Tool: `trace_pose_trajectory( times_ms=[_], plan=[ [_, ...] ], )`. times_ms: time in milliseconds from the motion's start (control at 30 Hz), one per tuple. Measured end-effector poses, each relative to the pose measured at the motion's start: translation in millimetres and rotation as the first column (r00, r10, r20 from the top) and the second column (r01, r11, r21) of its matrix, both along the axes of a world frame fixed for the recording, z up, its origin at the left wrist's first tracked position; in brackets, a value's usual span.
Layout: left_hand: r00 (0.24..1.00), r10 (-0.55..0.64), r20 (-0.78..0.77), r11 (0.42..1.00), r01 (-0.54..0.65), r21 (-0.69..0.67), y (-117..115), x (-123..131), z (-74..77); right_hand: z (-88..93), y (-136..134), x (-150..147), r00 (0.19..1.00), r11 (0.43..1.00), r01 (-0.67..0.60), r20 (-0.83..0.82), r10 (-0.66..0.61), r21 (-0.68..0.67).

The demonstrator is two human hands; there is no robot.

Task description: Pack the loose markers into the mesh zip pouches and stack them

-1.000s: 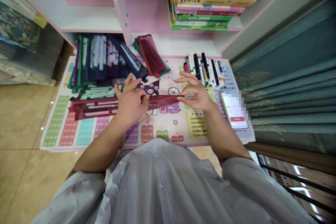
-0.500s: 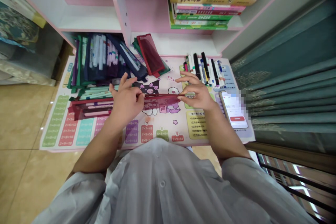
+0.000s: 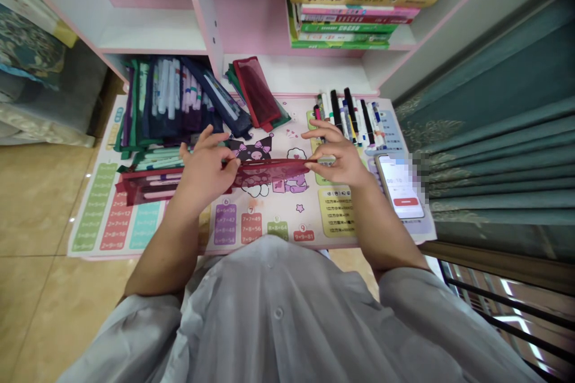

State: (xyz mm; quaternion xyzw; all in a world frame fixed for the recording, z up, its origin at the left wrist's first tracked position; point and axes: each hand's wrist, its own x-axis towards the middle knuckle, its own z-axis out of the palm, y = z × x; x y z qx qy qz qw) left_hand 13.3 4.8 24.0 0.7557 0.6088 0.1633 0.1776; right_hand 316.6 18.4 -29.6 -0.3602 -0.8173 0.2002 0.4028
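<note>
A dark red mesh pencil pouch (image 3: 274, 175) is stretched level between my hands above the printed desk mat. My left hand (image 3: 209, 164) pinches its upper edge near the left end between thumb and index finger, the other fingers raised. At the right end, my right hand (image 3: 335, 155) grips the corner with thumb and fingertip, its other fingers spread. Through the mesh the mat's cartoon print shows. Just left of my left hand lies another red pouch (image 3: 148, 187) with pens in it, partly covered by my wrist.
Several filled mesh pouches (image 3: 171, 96) are heaped at the back left. A red pouch (image 3: 258, 93) lies over green ones at the back middle. Loose pens and markers (image 3: 353, 116) lie back right, a phone (image 3: 399, 188) near the right edge. Stacked books (image 3: 354, 0) fill the shelf.
My left hand has slid a little to the left along the pouch's upper edge. My right hand has stayed nearly in place at the right end.
</note>
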Motion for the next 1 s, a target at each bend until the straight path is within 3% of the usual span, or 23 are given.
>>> trace_pose_trajectory(
  times_ms=[333, 1000],
  plan=[
    [0.999, 0.035, -0.026, 0.997, -0.036, -0.067, 5, -12, 9.4, -0.2, 0, 0, 0.999, 1.0, -0.014, -0.033, 0.014, 0.0],
    [0.997, 0.037, 0.062, 0.999, -0.037, -0.012, 13, -41, 2.1, 0.8, 0, 1, 1.0, 0.999, 0.021, 0.002, -0.021, -0.038]
  ],
)
